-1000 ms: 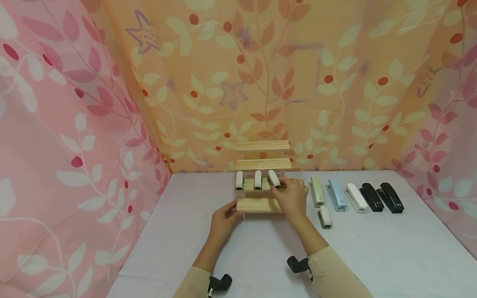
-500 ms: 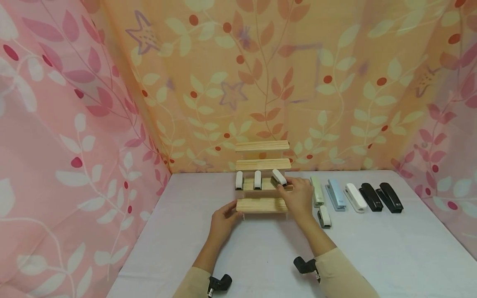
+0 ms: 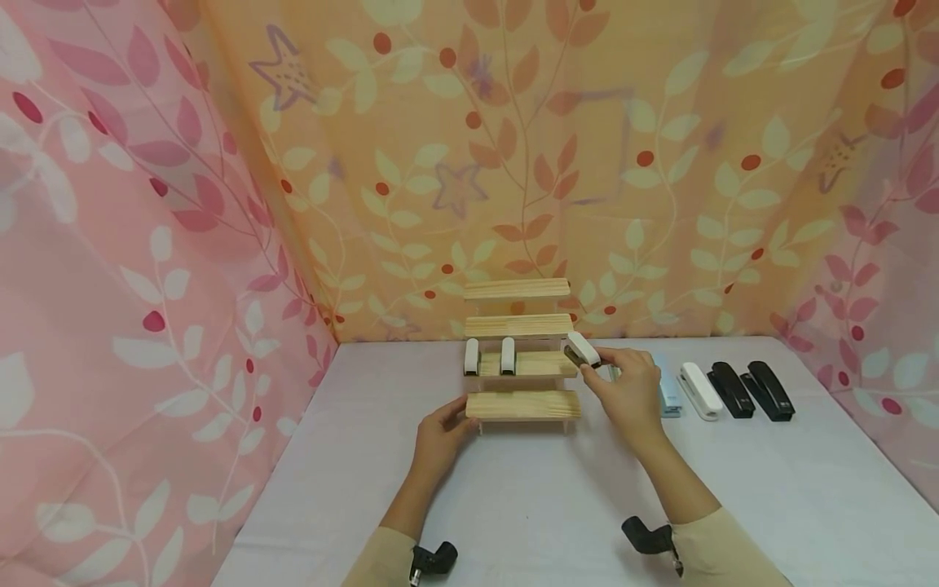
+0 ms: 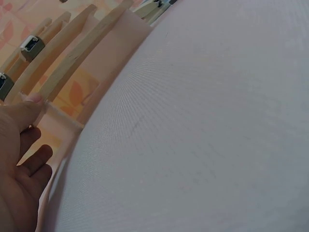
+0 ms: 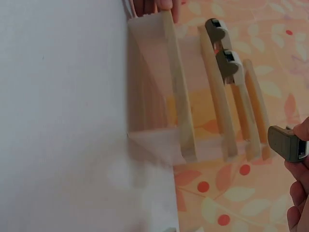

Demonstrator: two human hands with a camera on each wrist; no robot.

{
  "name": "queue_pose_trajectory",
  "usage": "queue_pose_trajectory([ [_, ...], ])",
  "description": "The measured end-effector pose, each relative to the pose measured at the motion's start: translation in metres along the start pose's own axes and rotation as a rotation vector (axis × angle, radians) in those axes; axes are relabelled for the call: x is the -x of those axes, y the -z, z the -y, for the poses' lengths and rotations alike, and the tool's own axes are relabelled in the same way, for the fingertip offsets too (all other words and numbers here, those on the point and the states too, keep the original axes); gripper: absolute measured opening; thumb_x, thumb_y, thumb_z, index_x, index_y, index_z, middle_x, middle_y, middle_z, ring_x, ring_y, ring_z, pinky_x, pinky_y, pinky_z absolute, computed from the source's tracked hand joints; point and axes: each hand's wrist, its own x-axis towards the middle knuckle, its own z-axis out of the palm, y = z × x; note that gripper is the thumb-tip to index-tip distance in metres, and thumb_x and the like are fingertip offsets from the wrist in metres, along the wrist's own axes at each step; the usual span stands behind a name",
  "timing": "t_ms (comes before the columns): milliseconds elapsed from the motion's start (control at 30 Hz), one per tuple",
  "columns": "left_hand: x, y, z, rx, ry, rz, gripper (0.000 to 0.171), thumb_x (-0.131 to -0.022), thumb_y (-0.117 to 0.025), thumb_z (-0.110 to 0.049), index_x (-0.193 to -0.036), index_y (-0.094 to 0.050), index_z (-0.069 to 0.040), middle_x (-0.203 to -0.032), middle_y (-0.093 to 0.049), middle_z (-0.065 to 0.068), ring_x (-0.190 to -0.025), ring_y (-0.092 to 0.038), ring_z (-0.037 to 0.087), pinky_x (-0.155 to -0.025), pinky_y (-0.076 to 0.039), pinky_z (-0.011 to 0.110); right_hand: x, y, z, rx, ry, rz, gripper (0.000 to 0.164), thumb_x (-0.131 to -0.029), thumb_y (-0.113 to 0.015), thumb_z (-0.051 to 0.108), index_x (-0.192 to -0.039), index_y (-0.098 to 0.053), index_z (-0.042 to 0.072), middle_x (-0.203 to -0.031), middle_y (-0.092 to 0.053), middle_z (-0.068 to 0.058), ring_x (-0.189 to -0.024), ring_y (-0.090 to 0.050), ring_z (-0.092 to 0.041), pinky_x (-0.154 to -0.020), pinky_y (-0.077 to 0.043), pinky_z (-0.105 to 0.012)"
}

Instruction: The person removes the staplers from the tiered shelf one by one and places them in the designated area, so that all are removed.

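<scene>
A small white-and-grey stapler [image 3: 583, 349] is pinched between the thumb and fingers of my right hand [image 3: 629, 395], tilted, just off the right end of the second-lowest board. In the right wrist view, its grey end [image 5: 285, 144] points toward the rack. My left hand [image 3: 440, 439] grips the left end of the lowest board of a tiered wooden rack [image 3: 522, 404]. The left wrist view has its thumb against the board's end. Two more small white staplers, a left one [image 3: 471, 357] and a middle one [image 3: 508, 356], stand on the second-lowest board.
Right of the rack, a light blue stapler [image 3: 669, 390], a white stapler [image 3: 700, 390] and two black staplers [image 3: 769, 390] lie in a row on the white-covered table [image 3: 528, 505]. My right hand mostly hides a green one. Patterned curtains stand behind and at the sides.
My right hand has lifted the small stapler from the right of the second-lowest board and carried it rightward past the board's end. The left hand has stayed at the rack.
</scene>
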Motion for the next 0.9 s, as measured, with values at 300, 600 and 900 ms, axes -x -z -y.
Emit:
queue_pose_trajectory([
  [300,0.0,0.0,-0.001,0.014,0.007,0.0,0.058,-0.083,-0.083,-0.04,-0.134,-0.069,-0.017,-0.135,-0.069,0.001,-0.135,-0.057,0.026,-0.114,-0.045,0.048,0.008,0.042,-0.008,0.042,-0.015,0.001,0.034,-0.082,-0.086,0.013,-0.112,-0.076,0.001,-0.1,-0.074,-0.015,-0.102,-0.055,-0.032,-0.087,-0.034,-0.047],
  [600,0.0,0.0,0.0,0.012,-0.015,-0.003,0.058,-0.083,-0.083,-0.04,-0.134,-0.069,-0.017,-0.134,-0.069,0.001,-0.134,-0.058,0.027,-0.113,-0.046,0.049,0.019,0.069,-0.022,0.083,-0.024,-0.006,0.037,-0.082,-0.086,0.013,-0.114,-0.075,-0.001,-0.099,-0.073,-0.017,-0.104,-0.053,-0.033,-0.088,-0.032,-0.052],
  [900,0.002,0.001,-0.002,0.009,-0.006,0.005,0.057,-0.084,-0.083,-0.04,-0.135,-0.068,-0.016,-0.136,-0.068,0.002,-0.134,-0.058,0.027,-0.113,-0.046,0.049,0.033,0.091,-0.037,0.106,-0.087,-0.028,0.038,-0.08,-0.087,0.01,-0.113,-0.074,-0.004,-0.1,-0.072,-0.023,-0.109,-0.053,-0.037,-0.09,-0.035,-0.052],
])
